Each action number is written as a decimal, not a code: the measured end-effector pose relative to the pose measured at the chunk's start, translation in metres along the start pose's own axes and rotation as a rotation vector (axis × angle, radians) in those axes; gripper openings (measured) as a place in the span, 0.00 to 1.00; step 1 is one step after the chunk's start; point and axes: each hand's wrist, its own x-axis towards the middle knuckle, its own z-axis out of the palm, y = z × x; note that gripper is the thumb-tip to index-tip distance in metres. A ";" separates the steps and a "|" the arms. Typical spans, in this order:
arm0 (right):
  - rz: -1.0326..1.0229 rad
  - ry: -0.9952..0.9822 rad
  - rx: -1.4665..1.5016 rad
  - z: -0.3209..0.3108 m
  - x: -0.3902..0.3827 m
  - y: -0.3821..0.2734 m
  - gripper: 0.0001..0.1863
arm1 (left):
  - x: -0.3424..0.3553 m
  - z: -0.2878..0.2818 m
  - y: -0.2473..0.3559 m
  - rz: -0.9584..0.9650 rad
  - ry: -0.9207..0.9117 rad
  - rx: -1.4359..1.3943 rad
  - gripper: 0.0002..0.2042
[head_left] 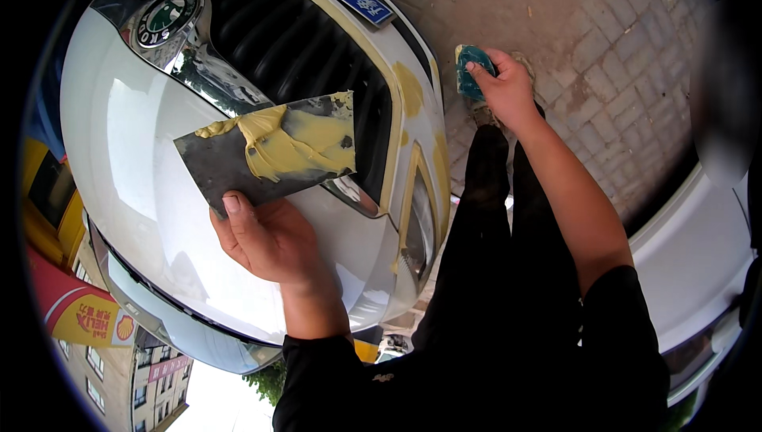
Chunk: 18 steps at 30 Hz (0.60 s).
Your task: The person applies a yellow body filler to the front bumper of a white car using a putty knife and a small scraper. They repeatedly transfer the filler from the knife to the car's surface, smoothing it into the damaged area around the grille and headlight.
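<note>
My left hand (271,241) grips a dark, flat putty board (216,168) by its near edge, thumb on top, over the white car's hood. A thick smear of yellow putty (294,150) covers the upper and right part of the board. Off to the right, my right hand (509,92) pinches a dark green putty spreader (474,73) with traces of yellow on its edge; it is held out above the paving, apart from the car. Yellow putty patches (408,90) mark the white front bumper (429,75) between the two hands.
The white car's hood (159,194), black grille (270,19) and blue licence plate (361,3) fill the left side. Brick paving (611,51) lies beyond my legs (484,217). Another light-coloured car (690,249) stands at right. A red and yellow banner (87,313) shows lower left.
</note>
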 end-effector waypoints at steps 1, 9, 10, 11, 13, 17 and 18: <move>-0.006 -0.012 -0.063 -0.002 0.003 -0.001 0.09 | 0.000 -0.001 0.000 0.003 -0.004 -0.002 0.16; -0.284 -0.195 -0.486 0.032 -0.012 -0.020 0.10 | 0.001 -0.004 -0.001 0.001 -0.036 -0.005 0.16; -0.338 -0.258 -0.585 0.034 -0.013 -0.030 0.10 | 0.001 -0.005 -0.001 0.005 -0.031 0.006 0.16; -0.410 -0.256 -0.640 0.038 -0.013 -0.032 0.10 | 0.000 -0.006 -0.001 0.009 -0.027 0.017 0.16; -0.555 -0.243 -0.749 0.044 -0.013 -0.033 0.10 | 0.000 -0.005 -0.001 0.012 -0.027 0.022 0.16; -0.715 -0.251 -0.810 0.053 -0.003 -0.039 0.10 | 0.000 -0.003 -0.001 0.011 -0.013 0.020 0.16; -0.756 -0.255 -0.834 0.054 0.000 -0.041 0.10 | 0.000 -0.004 -0.001 0.013 -0.008 0.020 0.16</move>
